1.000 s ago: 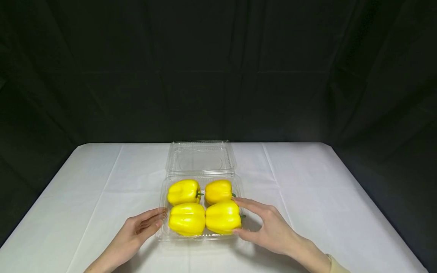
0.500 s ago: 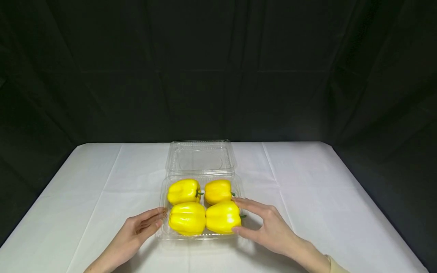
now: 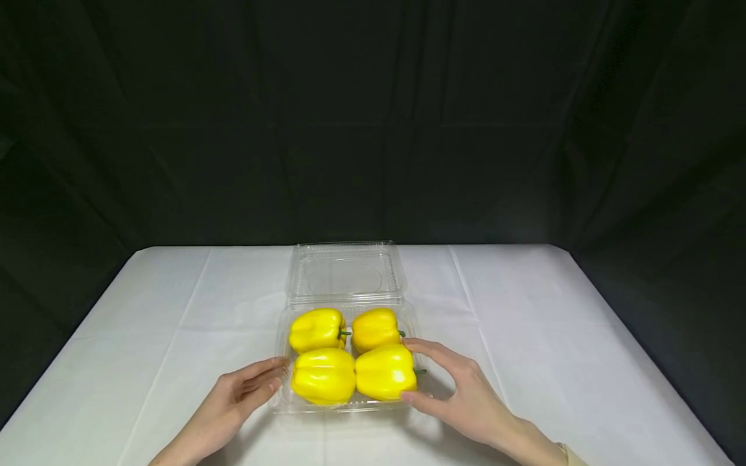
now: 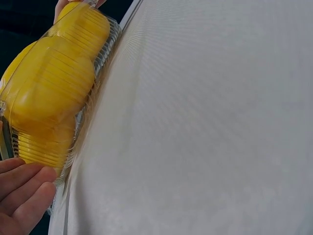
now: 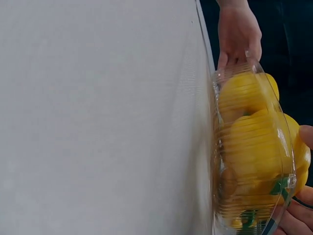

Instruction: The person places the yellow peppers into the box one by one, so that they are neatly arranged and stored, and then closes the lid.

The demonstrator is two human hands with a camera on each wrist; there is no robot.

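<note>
In the head view, a clear plastic clamshell container [image 3: 344,408] stands unfolded on the white table. Its lid [image 3: 346,275] lies back on the far side. Several yellow bell peppers fill the base in two rows, their green stems pointing right. My left hand [image 3: 224,408] is at the left wall; the left wrist view shows its straight fingers [image 4: 29,188] touching the ribbed plastic. At the other side, my right hand [image 3: 463,388] holds the near-right bell pepper [image 3: 384,372] between thumb in front and index finger behind. Its other fingers are partly hidden in the head view.
A white cloth [image 3: 146,310] with fold creases covers the table [image 3: 542,323]. Dark curtains [image 3: 361,123] hang behind it and at both sides. The lid reaches almost to the table's far edge.
The whole head view has shifted slightly down and right. The container, the bell peppers and both hands keep nearly the same places relative to one another.
</note>
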